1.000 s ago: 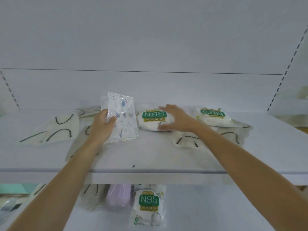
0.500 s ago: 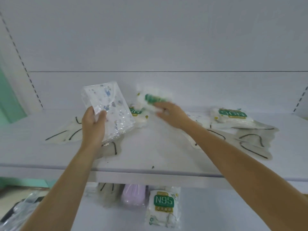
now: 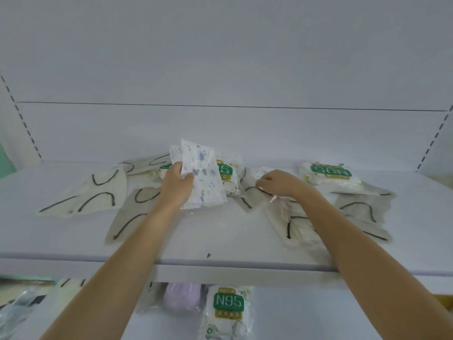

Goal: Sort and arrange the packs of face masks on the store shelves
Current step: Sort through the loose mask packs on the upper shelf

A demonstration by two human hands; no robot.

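While both arms reach over the upper shelf (image 3: pixel 215 238), left hand (image 3: pixel 176 186): thumb and fingers clasp the printed mask pack (image 3: pixel 204 185), raised and tilted above the shelf.
Right hand (image 3: pixel 282 184): fingers curled, tips down at the edge of a beige black-loop pack (image 3: pixel 297 225); actual grasp can't be told.
Centre N95 pack (image 3: pixel 226 171): flat, partly hidden behind the printed pack.
Right N95 pack (image 3: pixel 328 174): flat, near the back wall.
Left beige packs (image 3: pixel 93 192): scattered, overlapping.
Lower shelf: N95 pack (image 3: pixel 228 307) beside a lilac pack (image 3: pixel 183 298).
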